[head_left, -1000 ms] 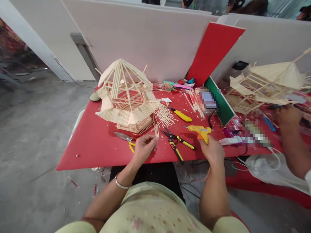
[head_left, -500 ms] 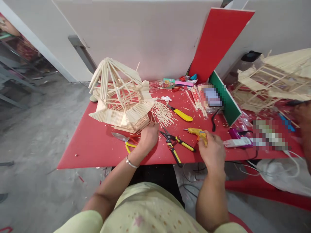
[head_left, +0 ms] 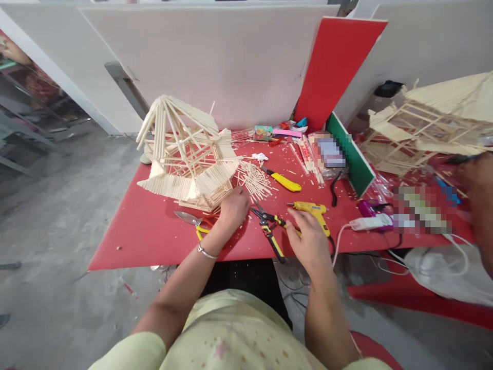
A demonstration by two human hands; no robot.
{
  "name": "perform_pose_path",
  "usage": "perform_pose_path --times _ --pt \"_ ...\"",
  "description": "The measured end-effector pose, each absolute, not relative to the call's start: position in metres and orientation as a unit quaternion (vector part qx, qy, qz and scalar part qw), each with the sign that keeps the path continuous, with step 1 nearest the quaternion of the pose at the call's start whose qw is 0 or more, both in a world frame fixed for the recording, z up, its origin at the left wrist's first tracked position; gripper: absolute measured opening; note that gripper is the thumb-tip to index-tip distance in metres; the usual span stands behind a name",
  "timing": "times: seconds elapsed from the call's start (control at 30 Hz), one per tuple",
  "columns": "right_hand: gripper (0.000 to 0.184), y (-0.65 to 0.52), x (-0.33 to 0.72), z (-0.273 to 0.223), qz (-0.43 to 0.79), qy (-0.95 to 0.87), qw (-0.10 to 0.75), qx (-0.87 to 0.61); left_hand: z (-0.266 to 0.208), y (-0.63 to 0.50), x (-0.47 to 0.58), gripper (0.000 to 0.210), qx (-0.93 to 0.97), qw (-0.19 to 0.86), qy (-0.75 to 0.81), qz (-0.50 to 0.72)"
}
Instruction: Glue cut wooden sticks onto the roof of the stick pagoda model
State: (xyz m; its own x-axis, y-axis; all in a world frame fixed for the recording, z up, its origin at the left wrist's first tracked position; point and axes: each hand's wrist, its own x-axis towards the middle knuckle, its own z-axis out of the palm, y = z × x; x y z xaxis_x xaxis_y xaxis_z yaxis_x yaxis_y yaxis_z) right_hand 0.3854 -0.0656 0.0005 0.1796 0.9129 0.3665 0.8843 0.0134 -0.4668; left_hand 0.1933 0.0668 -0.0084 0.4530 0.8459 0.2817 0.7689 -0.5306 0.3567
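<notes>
While left hand (head_left: pixel 233 209) near stick model (head_left: pixel 215 177), right hand (head_left: pixel 311 244) beside glue gun (head_left: pixel 316 209).

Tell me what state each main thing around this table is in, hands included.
Stick model: standing, roof partly covered, gaps between sticks
Loose sticks: scattered in a heap
Glue gun: lying down, not gripped
Pliers: open, handles spread
Scissors: lying flat, partly hidden
Yellow knife: lying flat
Green board: on edge
Left hand: fingers bent, grip unclear
Right hand: open
</notes>
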Motion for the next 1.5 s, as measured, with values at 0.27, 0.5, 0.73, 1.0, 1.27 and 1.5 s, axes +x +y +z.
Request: perform_pose_path --times 0.27,0.5,0.73,1.0,1.27,1.5 --pt "0.041 -0.073 0.332 0.039 0.177 -0.596 0.463 -0.631 0.037 0.005 0.179 0.021 0.832 0.249 0.319 0.381" --pt "0.036 -0.062 0.307 0.079 0.259 -0.486 0.628 -0.549 0.048 -0.025 0.157 0.025 0.738 0.428 0.315 0.417" --pt "0.042 -0.065 0.307 0.092 0.266 -0.382 0.725 -0.508 0.035 -0.033 0.118 0.012 0.714 0.292 0.394 0.500" --pt "0.042 -0.090 0.271 0.094 0.301 -0.477 0.622 -0.543 0.067 -0.070 0.108 0.026 0.662 0.456 0.326 0.497" --pt "0.040 -0.080 0.247 0.101 0.332 -0.556 0.544 -0.533 0.057 -0.065 0.099 0.032 0.581 0.554 0.351 0.481" --pt "0.032 -0.015 0.235 0.126 0.278 -0.618 0.565 -0.471 0.076 -0.020 0.079 0.030 0.502 0.603 0.347 0.514"
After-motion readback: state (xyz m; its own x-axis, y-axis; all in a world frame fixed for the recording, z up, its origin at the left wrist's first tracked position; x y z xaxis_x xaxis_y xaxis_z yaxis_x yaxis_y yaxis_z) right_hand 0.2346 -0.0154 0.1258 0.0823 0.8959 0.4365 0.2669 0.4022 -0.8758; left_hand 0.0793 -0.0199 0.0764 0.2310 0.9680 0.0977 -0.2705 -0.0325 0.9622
